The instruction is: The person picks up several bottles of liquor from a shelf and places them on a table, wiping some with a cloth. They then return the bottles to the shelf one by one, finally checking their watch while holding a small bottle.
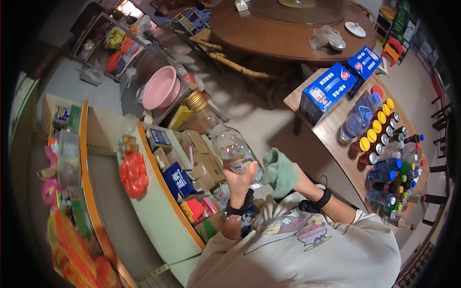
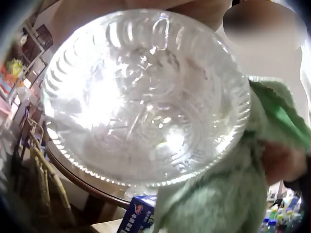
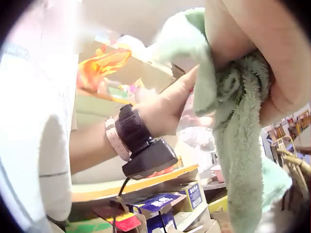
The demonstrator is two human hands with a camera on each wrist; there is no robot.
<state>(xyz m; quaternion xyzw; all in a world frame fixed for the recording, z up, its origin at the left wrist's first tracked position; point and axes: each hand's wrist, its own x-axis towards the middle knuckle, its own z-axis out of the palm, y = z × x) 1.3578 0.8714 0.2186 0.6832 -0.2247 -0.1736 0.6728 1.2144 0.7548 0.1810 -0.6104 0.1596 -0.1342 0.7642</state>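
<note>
A large clear glass bottle (image 1: 225, 142) with a gold cap (image 1: 196, 102) and a label on its body leans away from the person's body. My left hand (image 1: 239, 181) grips it low, with the thumb across the label. The ridged, round base of the bottle (image 2: 146, 97) fills much of the left wrist view. My right hand (image 3: 284, 43) holds a fuzzy green cloth (image 3: 238, 141), bunched between the fingers and hanging down. In the head view the cloth (image 1: 282, 174) is right beside the lower part of the bottle.
To the right, a wooden table (image 1: 319, 137) bears blue boxes (image 1: 327, 91) and rows of drink bottles and cans. A pale counter with an orange edge (image 1: 165, 192) and stocked shelves stands at left. Behind are a pink basin (image 1: 161, 88) and a round brown table (image 1: 269, 41).
</note>
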